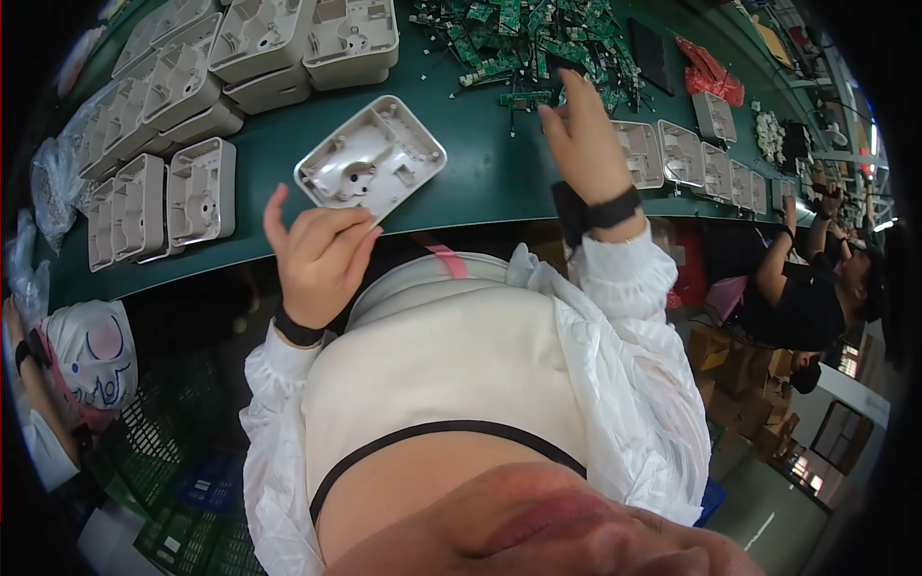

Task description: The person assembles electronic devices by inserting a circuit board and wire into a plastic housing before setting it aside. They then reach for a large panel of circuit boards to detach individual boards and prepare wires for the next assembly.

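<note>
A light grey plastic housing [399, 173] lies tilted at the table's near side, its hollow inside facing up. At its near corner, my left hand [322, 254] pinches the edge between curled fingers and thumb, the little finger raised. Farther right, my right hand [591, 139] reaches over the table, fingers stretched out and thumb apart, with nothing visible in it. Just beyond those fingers is a heap of green circuit boards [552, 43] with dark leads. One circuit board [524, 99] lies at the heap's near edge, close to my right thumb.
Stacked grey housings [254, 43] fill the table's far left, with more housings [202, 192] nearer. A row of housings [680, 154] runs along the right edge, past a red plastic bag [711, 72]. Other people [812, 278] work at the right. Green crates [182, 432] stand below left.
</note>
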Action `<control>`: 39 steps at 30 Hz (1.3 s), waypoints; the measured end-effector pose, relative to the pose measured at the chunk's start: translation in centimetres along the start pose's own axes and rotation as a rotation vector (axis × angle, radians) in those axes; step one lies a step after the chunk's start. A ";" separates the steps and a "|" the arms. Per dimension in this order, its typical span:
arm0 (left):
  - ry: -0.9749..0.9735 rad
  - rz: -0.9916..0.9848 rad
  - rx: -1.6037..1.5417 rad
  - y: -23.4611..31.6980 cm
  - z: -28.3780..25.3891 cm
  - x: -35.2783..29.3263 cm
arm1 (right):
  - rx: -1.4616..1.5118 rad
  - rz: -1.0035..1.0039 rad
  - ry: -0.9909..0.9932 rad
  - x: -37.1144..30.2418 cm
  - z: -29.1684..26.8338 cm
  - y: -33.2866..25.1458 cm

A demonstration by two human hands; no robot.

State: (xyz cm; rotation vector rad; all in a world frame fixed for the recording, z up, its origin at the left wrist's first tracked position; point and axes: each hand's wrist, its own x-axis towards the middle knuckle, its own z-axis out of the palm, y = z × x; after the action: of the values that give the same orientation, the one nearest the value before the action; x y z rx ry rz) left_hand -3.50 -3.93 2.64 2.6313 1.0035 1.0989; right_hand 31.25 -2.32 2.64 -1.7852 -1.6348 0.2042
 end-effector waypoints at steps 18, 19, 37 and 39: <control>-0.087 -0.011 -0.068 -2.4 1.9 -1.2 | -0.089 -0.169 0.166 -0.8 0.5 -2.7; -0.094 -0.016 -0.073 -2.3 1.8 -1.2 | -0.086 -0.239 0.178 -0.7 0.6 -2.4; -0.151 -0.426 -0.231 -2.6 2.1 -0.8 | 1.137 0.243 0.274 -0.1 0.5 -2.6; -0.149 -0.468 -0.286 -2.6 1.7 -0.4 | 1.280 0.327 0.235 -0.5 0.6 -0.8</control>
State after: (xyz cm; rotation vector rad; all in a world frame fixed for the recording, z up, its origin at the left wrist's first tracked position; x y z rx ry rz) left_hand -3.98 -1.95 0.24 2.0725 1.2362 0.8480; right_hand 30.20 -2.56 2.50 -0.9592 -0.6692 0.9074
